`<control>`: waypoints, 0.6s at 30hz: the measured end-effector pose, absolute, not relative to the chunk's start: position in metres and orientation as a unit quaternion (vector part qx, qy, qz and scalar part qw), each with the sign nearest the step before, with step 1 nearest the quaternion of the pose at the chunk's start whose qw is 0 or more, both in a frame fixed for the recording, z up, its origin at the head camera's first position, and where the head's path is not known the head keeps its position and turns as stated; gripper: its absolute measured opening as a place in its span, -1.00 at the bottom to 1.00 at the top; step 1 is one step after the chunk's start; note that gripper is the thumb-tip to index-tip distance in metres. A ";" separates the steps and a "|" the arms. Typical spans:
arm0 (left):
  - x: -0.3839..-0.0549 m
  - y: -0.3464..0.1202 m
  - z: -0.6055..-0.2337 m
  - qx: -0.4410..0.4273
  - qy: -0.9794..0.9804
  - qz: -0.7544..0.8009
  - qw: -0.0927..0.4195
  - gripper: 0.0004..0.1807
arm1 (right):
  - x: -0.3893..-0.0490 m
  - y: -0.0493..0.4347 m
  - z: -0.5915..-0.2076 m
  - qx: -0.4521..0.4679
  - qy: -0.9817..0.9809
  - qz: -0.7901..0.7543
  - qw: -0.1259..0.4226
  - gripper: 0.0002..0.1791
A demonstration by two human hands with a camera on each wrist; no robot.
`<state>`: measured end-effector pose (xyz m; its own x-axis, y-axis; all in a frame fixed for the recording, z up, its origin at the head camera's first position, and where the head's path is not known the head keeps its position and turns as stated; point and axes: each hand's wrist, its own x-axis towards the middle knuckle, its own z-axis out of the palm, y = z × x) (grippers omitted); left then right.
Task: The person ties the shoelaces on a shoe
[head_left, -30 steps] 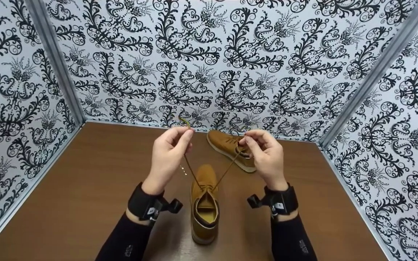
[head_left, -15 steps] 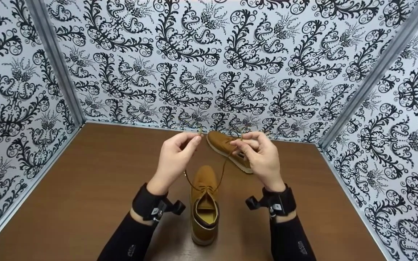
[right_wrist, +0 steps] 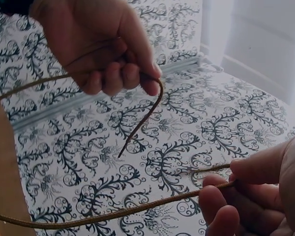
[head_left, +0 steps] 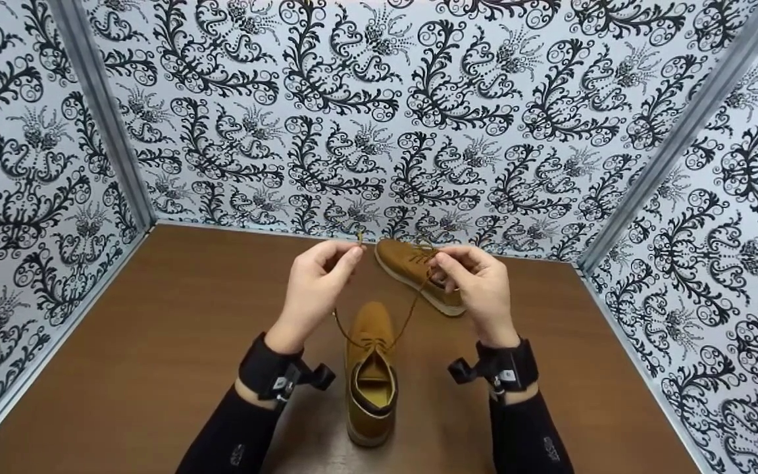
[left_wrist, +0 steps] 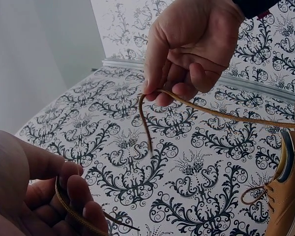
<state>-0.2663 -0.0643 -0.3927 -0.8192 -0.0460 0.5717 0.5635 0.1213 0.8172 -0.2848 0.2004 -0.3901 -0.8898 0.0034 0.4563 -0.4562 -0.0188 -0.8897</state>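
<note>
A tan lace-up shoe (head_left: 374, 322) stands on the table between my forearms, toe pointing away. My left hand (head_left: 313, 283) pinches one end of its brown shoelace (head_left: 341, 326) between thumb and index finger, above and left of the toe. On the other side, my right hand (head_left: 484, 289) pinches the other lace end (head_left: 410, 313). Both strands hang slack in a curve down to the eyelets. In the right wrist view, a short tail (right_wrist: 140, 125) droops past the left hand's fingertips. A similar tail (left_wrist: 146, 123) hangs from the right hand in the left wrist view.
A second tan shoe (head_left: 408, 263) lies at an angle near the back wall, behind my right hand. The brown tabletop (head_left: 208, 368) is enclosed by patterned walls (head_left: 353, 99) at the back and both sides. Black camera straps (head_left: 270, 368) wrap both wrists.
The two hands have come closer together, the left one moving right and slightly lower. The lace strands went from taut to slack. Both shoes stay in place.
</note>
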 end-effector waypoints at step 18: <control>-0.271 -0.053 -0.397 -0.182 -0.711 -0.659 0.165 -0.84 | -0.282 0.193 -0.387 0.159 -0.601 0.774 0.117 -0.88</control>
